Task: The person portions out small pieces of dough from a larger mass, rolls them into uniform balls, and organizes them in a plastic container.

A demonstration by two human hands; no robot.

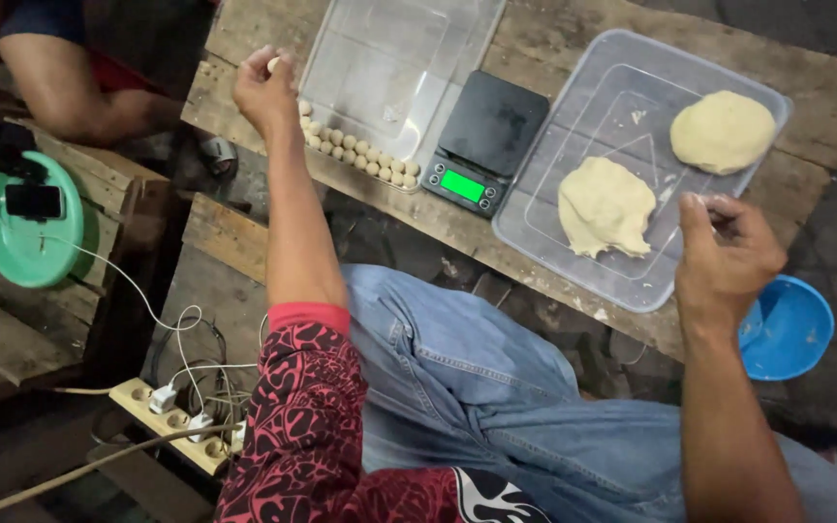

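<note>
My left hand (pixel 263 89) is closed around a small dough ball (pixel 274 64) at the left edge of a clear tray (pixel 409 48). A row of small dough balls (pixel 360 150) lines that tray's near edge. My right hand (pixel 724 257) hovers over the near right rim of a second clear tray (pixel 622 281), fingers curled; whether it holds anything is unclear. In this tray lie two pale dough lumps, one torn (pixel 604 206) and one rounded (pixel 722 131). A black digital scale (pixel 484 140) with a green lit display sits between the trays.
Everything rests on a rough wooden plank table (pixel 554 48). A blue bowl (pixel 791 329) is below on the right. On the left, a green plate (pixel 26 242) holds a phone, with a power strip (pixel 171 426) and cables on the floor. Another person's leg (pixel 70 87) is at top left.
</note>
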